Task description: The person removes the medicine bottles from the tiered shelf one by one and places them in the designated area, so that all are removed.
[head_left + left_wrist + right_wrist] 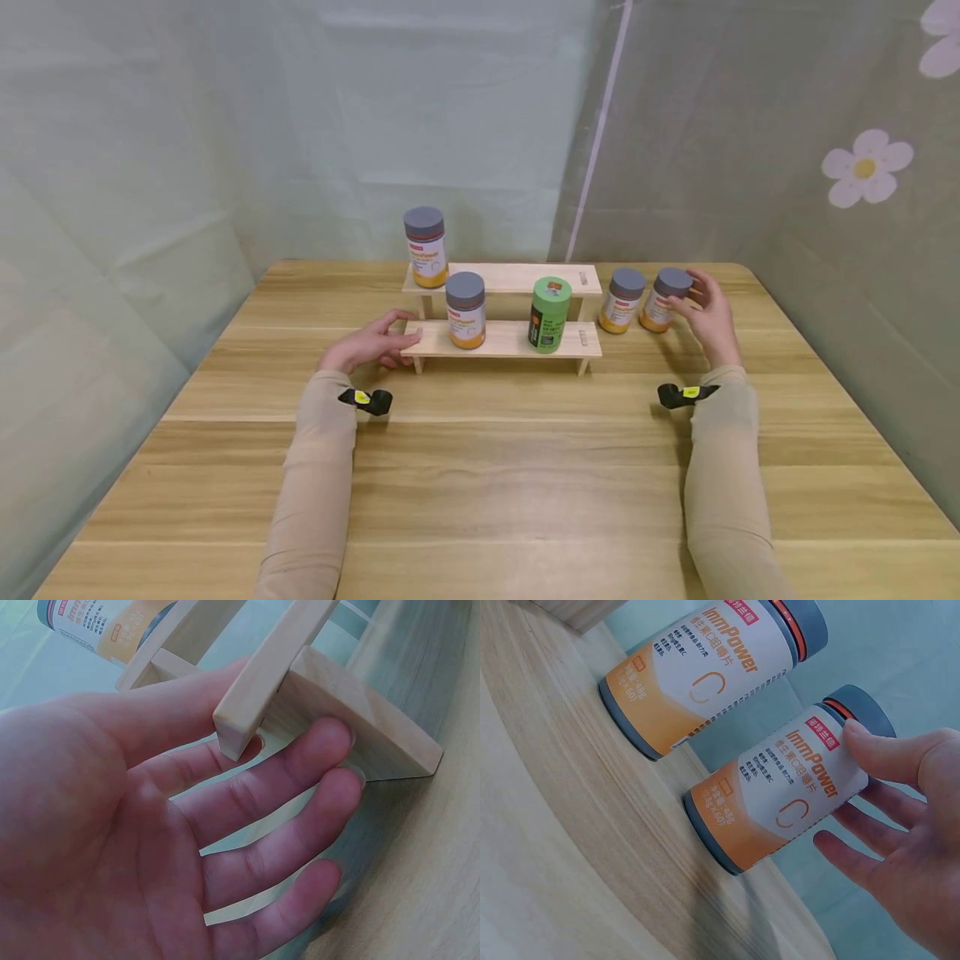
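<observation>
At the left end of a two-step wooden rack (506, 340), my left hand (369, 343) grips the lower shelf board (262, 682). Its thumb lies over the board and its fingers reach underneath, by the leg (367, 712). On the right, my right hand (711, 321) holds a grey-capped supplement bottle (780, 795) near its top, thumb on the near side and fingers behind. That bottle stands upright on the table. Just left of it is a matching bottle (622, 302), also upright. The lower shelf carries a grey-capped bottle (467, 312) and a green canister (550, 317).
Another grey-capped bottle (426, 248) stands at the left of the upper shelf (517, 277). The wooden table (525, 483) reaches back to a hanging cloth (450, 108). A second cloth with printed flowers (866, 169) hangs on the right.
</observation>
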{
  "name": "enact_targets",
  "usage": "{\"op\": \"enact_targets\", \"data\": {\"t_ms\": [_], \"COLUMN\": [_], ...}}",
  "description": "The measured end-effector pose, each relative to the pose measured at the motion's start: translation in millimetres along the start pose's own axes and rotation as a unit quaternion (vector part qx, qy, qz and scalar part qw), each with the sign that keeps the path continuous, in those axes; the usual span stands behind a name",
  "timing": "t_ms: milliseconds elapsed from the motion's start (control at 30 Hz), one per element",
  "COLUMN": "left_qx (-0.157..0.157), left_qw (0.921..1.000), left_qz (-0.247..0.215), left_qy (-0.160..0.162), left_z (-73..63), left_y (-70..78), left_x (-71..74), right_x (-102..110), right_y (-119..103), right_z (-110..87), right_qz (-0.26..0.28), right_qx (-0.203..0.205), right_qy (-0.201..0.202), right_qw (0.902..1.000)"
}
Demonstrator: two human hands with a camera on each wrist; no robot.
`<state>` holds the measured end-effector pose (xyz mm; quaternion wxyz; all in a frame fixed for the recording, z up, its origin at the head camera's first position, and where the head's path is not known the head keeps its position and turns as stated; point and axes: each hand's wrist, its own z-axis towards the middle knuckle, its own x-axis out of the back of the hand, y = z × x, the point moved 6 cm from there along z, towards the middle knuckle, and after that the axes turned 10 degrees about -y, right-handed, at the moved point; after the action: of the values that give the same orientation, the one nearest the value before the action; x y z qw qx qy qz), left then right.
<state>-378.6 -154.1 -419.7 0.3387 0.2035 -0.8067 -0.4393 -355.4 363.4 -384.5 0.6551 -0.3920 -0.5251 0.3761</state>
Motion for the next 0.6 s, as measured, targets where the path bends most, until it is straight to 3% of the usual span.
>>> {"op": "enact_targets", "data": {"t_ms": [300,600], "left_qx": [-0.002,0.006], "left_qw": [0.9999,0.9999], "left_qz": [-0.012,-0.008], "left_qy": [0.0,0.0], "left_z": [0.2,1.4], "left_y": [0.3,0.6], "left_x": [0.3,-0.4], "right_x": [-2.5,6.0], "right_y": [-5.0,-21.0], "right_z": [0.0,-5.0], "right_qz": [0.006,-0.001], "right_qx": [0.007,0.022], "right_qy": [-0.02,-0.015], "right_qw": [0.9998,0.9996]}}
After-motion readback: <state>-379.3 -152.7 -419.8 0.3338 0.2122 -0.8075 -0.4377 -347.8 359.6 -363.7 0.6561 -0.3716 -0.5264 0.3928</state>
